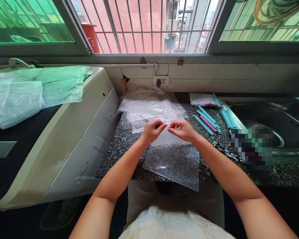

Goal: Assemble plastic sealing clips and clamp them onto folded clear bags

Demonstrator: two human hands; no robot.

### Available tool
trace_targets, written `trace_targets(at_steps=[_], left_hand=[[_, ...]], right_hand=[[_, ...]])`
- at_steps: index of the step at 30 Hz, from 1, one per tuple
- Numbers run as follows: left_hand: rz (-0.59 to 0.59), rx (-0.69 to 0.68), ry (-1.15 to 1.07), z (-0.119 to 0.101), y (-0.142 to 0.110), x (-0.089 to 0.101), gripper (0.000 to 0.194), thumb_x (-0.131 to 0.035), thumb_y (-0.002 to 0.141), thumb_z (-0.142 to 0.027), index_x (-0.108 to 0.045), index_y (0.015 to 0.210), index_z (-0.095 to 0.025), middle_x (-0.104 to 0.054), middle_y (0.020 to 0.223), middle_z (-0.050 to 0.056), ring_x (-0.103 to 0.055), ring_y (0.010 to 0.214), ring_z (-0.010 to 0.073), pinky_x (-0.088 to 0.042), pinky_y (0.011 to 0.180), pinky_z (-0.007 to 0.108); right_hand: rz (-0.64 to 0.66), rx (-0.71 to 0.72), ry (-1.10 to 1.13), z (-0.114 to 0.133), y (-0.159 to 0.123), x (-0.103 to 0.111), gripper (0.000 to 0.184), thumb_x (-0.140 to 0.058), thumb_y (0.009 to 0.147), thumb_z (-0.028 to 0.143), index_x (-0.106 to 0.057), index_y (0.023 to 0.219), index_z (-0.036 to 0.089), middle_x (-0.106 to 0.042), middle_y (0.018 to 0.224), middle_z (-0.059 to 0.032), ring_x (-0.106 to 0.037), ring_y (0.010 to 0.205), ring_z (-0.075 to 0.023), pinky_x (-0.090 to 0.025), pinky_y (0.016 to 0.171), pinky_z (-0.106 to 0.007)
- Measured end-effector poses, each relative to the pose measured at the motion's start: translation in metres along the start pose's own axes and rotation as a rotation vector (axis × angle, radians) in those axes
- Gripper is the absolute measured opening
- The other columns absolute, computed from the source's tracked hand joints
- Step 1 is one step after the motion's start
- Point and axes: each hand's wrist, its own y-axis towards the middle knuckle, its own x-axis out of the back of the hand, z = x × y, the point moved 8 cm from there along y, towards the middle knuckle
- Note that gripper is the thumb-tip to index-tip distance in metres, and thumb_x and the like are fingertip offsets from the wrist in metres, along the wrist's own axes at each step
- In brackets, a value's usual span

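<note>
Both of my hands meet at chest height over the counter, fingertips almost touching. My left hand (153, 131) is closed in a pinch between thumb and forefinger. My right hand (181, 130) pinches the same way, just beside it. From between them a clear plastic bag (174, 159) hangs down, its lower edge reaching past the counter's front edge; it looks flat. Exactly where the fingers grip its top edge is hard to make out. Behind the hands lies a pile of clear plastic bags (149, 108), overlapping and crinkled.
Right of my hands lie several blue bag-sealing strips (209, 118) and a pink strip (208, 124) on the speckled counter (114, 156). Beyond them are a small clear packet (203, 99) and a sink (264, 113). A white machine (89, 132) with plastic (40, 89) on top stands left.
</note>
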Motion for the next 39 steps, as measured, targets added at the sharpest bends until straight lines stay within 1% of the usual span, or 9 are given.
trace_targets(at_steps=[4, 8, 13, 20, 26, 29, 39], left_hand=[[0.049, 0.000, -0.020, 0.000, -0.001, -0.003, 0.025, -0.062, 0.072, -0.037, -0.057, 0.062, -0.015, -0.051, 0.054, -0.001, -0.040, 0.050, 0.0080, -0.033, 0.047, 0.021], [0.072, -0.002, -0.024, -0.001, 0.000, -0.004, 0.022, -0.061, 0.072, -0.034, -0.057, 0.063, -0.014, -0.054, 0.057, 0.000, -0.043, 0.052, 0.0087, -0.035, 0.050, 0.022], [0.060, 0.030, -0.064, 0.003, 0.001, -0.001, 0.020, -0.060, 0.072, -0.032, -0.056, 0.063, -0.015, -0.050, 0.056, -0.001, -0.042, 0.053, 0.0087, -0.033, 0.050, 0.022], [0.052, 0.058, -0.086, 0.007, 0.000, 0.001, 0.021, -0.062, 0.071, -0.034, -0.055, 0.063, -0.015, -0.048, 0.056, -0.002, -0.041, 0.052, 0.0088, -0.033, 0.050, 0.023], [0.024, 0.107, -0.128, 0.011, 0.001, 0.007, 0.024, -0.064, 0.069, -0.036, -0.055, 0.062, -0.015, -0.047, 0.054, -0.003, -0.039, 0.051, 0.0078, -0.031, 0.048, 0.021], [0.015, 0.127, -0.140, 0.012, 0.001, 0.010, 0.026, -0.065, 0.068, -0.038, -0.055, 0.062, -0.015, -0.047, 0.053, -0.003, -0.039, 0.050, 0.0074, -0.031, 0.048, 0.021], [0.030, 0.136, -0.128, 0.013, 0.001, 0.009, 0.029, -0.069, 0.067, -0.040, -0.056, 0.061, -0.015, -0.049, 0.054, -0.003, -0.041, 0.050, 0.0071, -0.033, 0.048, 0.021]], right_hand=[[-0.019, 0.020, -0.001, 0.001, -0.001, 0.000, 0.018, -0.056, 0.072, 0.029, -0.057, 0.060, 0.017, -0.058, 0.059, 0.0001, -0.046, 0.057, -0.0095, -0.035, 0.057, -0.024], [-0.031, -0.009, -0.005, -0.003, -0.001, 0.002, 0.017, -0.057, 0.072, 0.030, -0.058, 0.061, 0.016, -0.060, 0.061, -0.0009, -0.048, 0.059, -0.0104, -0.036, 0.058, -0.024], [0.008, -0.035, -0.004, -0.008, -0.004, 0.006, 0.015, -0.058, 0.073, 0.029, -0.061, 0.066, 0.016, -0.061, 0.063, -0.0011, -0.050, 0.061, -0.0110, -0.038, 0.060, -0.025], [-0.010, 0.000, -0.055, -0.008, -0.006, 0.009, 0.013, -0.057, 0.073, 0.026, -0.060, 0.065, 0.017, -0.062, 0.066, -0.0023, -0.052, 0.064, -0.0126, -0.039, 0.063, -0.027], [0.024, -0.040, -0.041, -0.015, -0.008, 0.011, 0.012, -0.057, 0.072, 0.027, -0.061, 0.067, 0.017, -0.062, 0.066, -0.0023, -0.053, 0.064, -0.0130, -0.040, 0.064, -0.027], [0.021, -0.034, -0.049, -0.016, -0.008, 0.013, 0.012, -0.056, 0.073, 0.026, -0.061, 0.066, 0.017, -0.063, 0.066, -0.0024, -0.054, 0.065, -0.0131, -0.041, 0.065, -0.027], [0.015, -0.012, -0.120, -0.016, -0.009, 0.011, 0.010, -0.056, 0.073, 0.023, -0.060, 0.065, 0.017, -0.063, 0.068, -0.0035, -0.055, 0.067, -0.0144, -0.041, 0.066, -0.028]])
